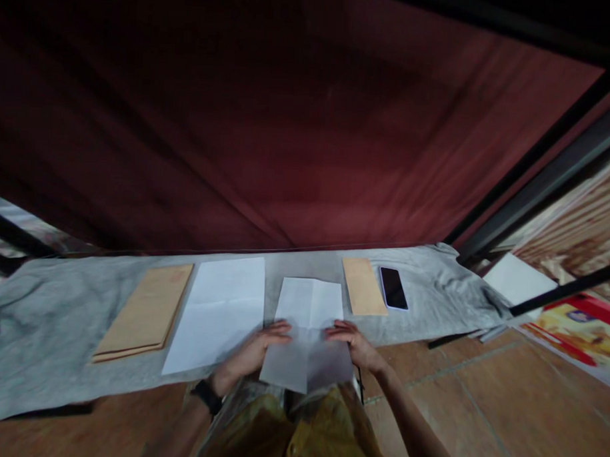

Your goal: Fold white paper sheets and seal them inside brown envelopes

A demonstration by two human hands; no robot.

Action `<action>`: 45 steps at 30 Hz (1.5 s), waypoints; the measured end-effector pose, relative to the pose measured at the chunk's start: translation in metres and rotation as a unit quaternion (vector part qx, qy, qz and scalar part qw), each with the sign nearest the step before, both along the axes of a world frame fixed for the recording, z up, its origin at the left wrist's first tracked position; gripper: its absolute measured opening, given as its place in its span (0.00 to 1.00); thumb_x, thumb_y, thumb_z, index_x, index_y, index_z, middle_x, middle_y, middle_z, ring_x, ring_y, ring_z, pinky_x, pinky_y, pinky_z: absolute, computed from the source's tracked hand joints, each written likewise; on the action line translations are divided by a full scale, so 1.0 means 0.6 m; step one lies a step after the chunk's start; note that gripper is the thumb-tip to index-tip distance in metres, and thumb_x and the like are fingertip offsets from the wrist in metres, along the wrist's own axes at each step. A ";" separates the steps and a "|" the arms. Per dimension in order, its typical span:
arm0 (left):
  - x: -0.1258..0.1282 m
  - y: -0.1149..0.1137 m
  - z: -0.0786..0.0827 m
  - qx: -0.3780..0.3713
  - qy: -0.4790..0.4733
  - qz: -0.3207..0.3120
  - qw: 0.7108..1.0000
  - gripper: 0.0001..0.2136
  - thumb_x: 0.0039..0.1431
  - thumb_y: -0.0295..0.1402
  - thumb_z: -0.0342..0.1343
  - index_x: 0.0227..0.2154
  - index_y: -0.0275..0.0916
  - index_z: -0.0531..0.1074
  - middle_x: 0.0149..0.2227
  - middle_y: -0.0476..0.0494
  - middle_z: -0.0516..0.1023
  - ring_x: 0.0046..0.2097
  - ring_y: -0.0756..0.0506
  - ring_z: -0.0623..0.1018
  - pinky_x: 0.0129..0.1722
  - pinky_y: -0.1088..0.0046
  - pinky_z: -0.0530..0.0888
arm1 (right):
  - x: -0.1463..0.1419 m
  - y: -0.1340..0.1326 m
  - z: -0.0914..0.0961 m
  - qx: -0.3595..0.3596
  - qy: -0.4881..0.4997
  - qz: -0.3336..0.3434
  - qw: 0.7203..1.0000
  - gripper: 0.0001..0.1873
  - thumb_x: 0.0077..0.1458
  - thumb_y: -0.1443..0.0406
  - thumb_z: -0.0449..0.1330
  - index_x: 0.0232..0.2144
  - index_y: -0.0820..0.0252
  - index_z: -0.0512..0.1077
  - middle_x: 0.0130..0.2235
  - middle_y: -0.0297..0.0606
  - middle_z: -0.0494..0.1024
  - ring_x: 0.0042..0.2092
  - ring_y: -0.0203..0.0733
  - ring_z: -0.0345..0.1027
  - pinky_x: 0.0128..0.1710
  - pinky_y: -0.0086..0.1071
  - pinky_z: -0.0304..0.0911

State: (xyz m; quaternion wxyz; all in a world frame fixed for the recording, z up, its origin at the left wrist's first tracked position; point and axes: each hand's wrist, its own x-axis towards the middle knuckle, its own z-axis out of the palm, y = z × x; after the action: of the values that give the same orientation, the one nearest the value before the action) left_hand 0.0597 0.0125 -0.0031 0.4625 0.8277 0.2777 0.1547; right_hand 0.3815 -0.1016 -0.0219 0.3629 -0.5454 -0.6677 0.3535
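Observation:
A white sheet of paper [309, 305] with a crease down its middle and another across it extends over the front edge of the bench towards my lap. My left hand [267, 342] grips its left edge, the fingers lying over the top face. At the right edge my right hand [352, 341] holds the same sheet in a similar way. Both thumbs are hard to make out. To the left lies a stack of white paper [222, 312]. Just beyond the right hand is a small brown envelope [363, 287].
Large brown envelopes [145, 309] lie stacked on the grey cloth [46, 319] at the left. A phone [393, 288] rests right of the small envelope. Behind the bench hangs a dark red sheet [308, 142] in a dark frame. A colourful printed box [581, 331] stands at the right.

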 end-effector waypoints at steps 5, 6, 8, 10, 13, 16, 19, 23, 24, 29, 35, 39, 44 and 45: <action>0.012 -0.007 0.005 0.075 0.031 0.025 0.996 0.16 0.65 0.38 0.51 0.50 0.44 0.79 0.58 0.43 0.77 0.63 0.42 0.72 0.65 0.57 0.65 | -0.016 0.018 0.000 0.024 -0.034 -0.038 0.998 0.12 0.61 0.60 0.59 0.42 0.52 0.81 0.48 0.40 0.83 0.58 0.51 0.70 0.64 0.52 0.56; 0.014 -0.008 0.007 0.070 0.038 0.055 0.995 0.17 0.66 0.40 0.50 0.50 0.44 0.79 0.57 0.43 0.78 0.61 0.42 0.74 0.65 0.59 0.67 | -0.018 0.021 0.001 0.025 -0.020 -0.053 0.998 0.14 0.62 0.58 0.58 0.43 0.53 0.81 0.47 0.41 0.83 0.55 0.50 0.72 0.62 0.50 0.60; 0.018 -0.010 0.011 0.052 0.042 0.112 0.991 0.19 0.66 0.44 0.50 0.53 0.44 0.77 0.56 0.45 0.79 0.58 0.41 0.76 0.62 0.61 0.69 | -0.020 0.027 0.002 0.031 0.004 -0.087 0.996 0.17 0.62 0.55 0.58 0.43 0.56 0.81 0.46 0.43 0.83 0.51 0.50 0.75 0.57 0.47 0.66; 0.021 -0.009 0.012 0.026 0.039 0.157 0.986 0.21 0.63 0.46 0.52 0.53 0.44 0.77 0.54 0.45 0.80 0.56 0.40 0.78 0.60 0.63 0.72 | -0.021 0.027 -0.001 0.040 0.012 -0.122 0.992 0.18 0.61 0.53 0.58 0.44 0.58 0.80 0.45 0.44 0.83 0.49 0.51 0.75 0.54 0.46 0.68; 0.026 -0.004 0.007 -0.035 0.040 0.220 0.974 0.21 0.57 0.48 0.56 0.44 0.39 0.82 0.46 0.42 0.84 0.50 0.37 0.81 0.54 0.61 0.76 | -0.022 0.017 -0.009 0.049 0.013 -0.163 0.985 0.20 0.61 0.51 0.59 0.45 0.56 0.80 0.46 0.43 0.82 0.51 0.52 0.75 0.56 0.46 0.67; 0.027 0.004 0.002 -0.099 0.019 0.233 0.967 0.22 0.55 0.50 0.57 0.40 0.35 0.82 0.42 0.40 0.85 0.46 0.36 0.82 0.51 0.60 0.77 | -0.020 -0.001 -0.018 0.043 0.025 -0.173 0.984 0.19 0.62 0.50 0.58 0.45 0.54 0.80 0.48 0.42 0.82 0.52 0.50 0.74 0.57 0.46 0.66; 0.018 0.013 -0.004 -0.131 0.004 0.182 0.974 0.25 0.56 0.53 0.57 0.41 0.36 0.82 0.44 0.39 0.85 0.49 0.36 0.81 0.52 0.59 0.76 | -0.017 -0.015 -0.027 0.032 0.007 -0.134 0.990 0.15 0.62 0.53 0.59 0.43 0.51 0.82 0.49 0.40 0.82 0.55 0.49 0.71 0.61 0.49 0.61; -0.007 0.026 -0.009 -0.053 -0.025 0.018 0.998 0.20 0.54 0.51 0.62 0.39 0.41 0.83 0.50 0.37 0.82 0.59 0.37 0.75 0.60 0.58 0.69 | -0.018 -0.024 -0.038 0.039 -0.068 -0.097 0.992 0.10 0.59 0.60 0.62 0.42 0.45 0.82 0.49 0.37 0.82 0.60 0.50 0.67 0.67 0.58 0.48; -0.012 0.029 -0.007 -0.019 -0.029 -0.015 0.999 0.17 0.56 0.49 0.61 0.39 0.42 0.83 0.51 0.37 0.82 0.60 0.38 0.74 0.61 0.58 0.68 | -0.018 -0.024 -0.040 0.047 -0.081 -0.098 0.991 0.11 0.59 0.61 0.62 0.42 0.45 0.82 0.49 0.37 0.82 0.60 0.50 0.67 0.67 0.59 0.47; -0.014 0.019 0.029 0.169 0.005 -0.012 0.985 0.16 0.63 0.34 0.53 0.51 0.45 0.78 0.55 0.41 0.79 0.58 0.42 0.76 0.59 0.60 0.72 | -0.015 -0.015 -0.022 0.104 -0.081 -0.104 0.986 0.16 0.62 0.65 0.57 0.47 0.44 0.80 0.50 0.37 0.82 0.58 0.49 0.70 0.62 0.53 0.58; -0.007 -0.013 0.048 0.424 0.028 0.060 0.903 0.26 0.63 0.22 0.45 0.62 0.44 0.68 0.61 0.43 0.74 0.60 0.44 0.74 0.61 0.62 0.72 | -0.010 0.011 0.006 0.155 -0.028 -0.173 0.972 0.21 0.62 0.69 0.54 0.52 0.47 0.78 0.55 0.37 0.78 0.59 0.47 0.68 0.63 0.47 0.60; -0.018 -0.022 0.018 0.345 0.100 0.041 0.932 0.29 0.59 0.19 0.45 0.62 0.46 0.68 0.62 0.46 0.72 0.62 0.44 0.72 0.64 0.61 0.69 | -0.017 0.013 -0.010 0.111 -0.047 -0.138 0.983 0.21 0.62 0.70 0.54 0.51 0.47 0.78 0.56 0.38 0.77 0.60 0.46 0.68 0.63 0.46 0.61; -0.024 -0.024 0.007 0.184 0.096 0.024 0.978 0.29 0.56 0.18 0.46 0.57 0.50 0.74 0.60 0.50 0.75 0.61 0.46 0.72 0.66 0.58 0.66 | -0.011 0.006 -0.015 0.083 -0.064 -0.077 0.992 0.21 0.57 0.68 0.61 0.52 0.49 0.78 0.56 0.41 0.78 0.60 0.49 0.68 0.64 0.50 0.59; -0.022 -0.021 0.010 0.159 0.086 0.032 0.983 0.29 0.56 0.18 0.46 0.56 0.50 0.75 0.59 0.50 0.76 0.61 0.45 0.73 0.66 0.59 0.66 | -0.008 0.006 -0.011 0.079 -0.051 -0.068 0.993 0.19 0.56 0.68 0.62 0.50 0.49 0.79 0.54 0.40 0.79 0.59 0.49 0.69 0.64 0.50 0.60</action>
State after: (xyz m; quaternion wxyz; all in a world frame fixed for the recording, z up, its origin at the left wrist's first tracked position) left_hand 0.0462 0.0000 0.0028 0.2942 0.8915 0.3149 0.1399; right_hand 0.3769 -0.0977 -0.0285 0.3937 -0.5762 -0.6726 0.2464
